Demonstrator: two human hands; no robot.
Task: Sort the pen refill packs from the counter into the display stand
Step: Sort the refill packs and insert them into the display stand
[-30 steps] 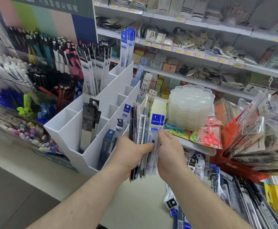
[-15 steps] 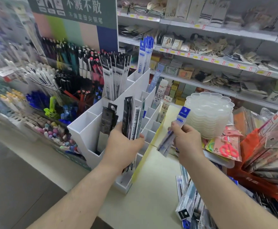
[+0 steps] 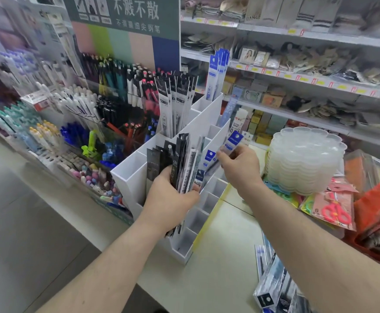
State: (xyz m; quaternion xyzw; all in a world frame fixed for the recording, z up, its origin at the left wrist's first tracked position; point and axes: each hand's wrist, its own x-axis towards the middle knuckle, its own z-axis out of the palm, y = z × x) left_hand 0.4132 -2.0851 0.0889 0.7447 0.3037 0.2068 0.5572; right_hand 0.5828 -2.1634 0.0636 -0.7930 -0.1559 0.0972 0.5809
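My left hand (image 3: 171, 199) grips a fanned bundle of refill packs (image 3: 182, 163) upright in front of the white display stand (image 3: 125, 175), so the headers face me and I can read them. My right hand (image 3: 241, 168) pinches one blue-topped pack (image 3: 232, 141) and tilts it over the stand's right-hand slots, near matching blue ones. More packs (image 3: 272, 288) lie on the counter (image 3: 207, 279) beside my right arm, unsorted.
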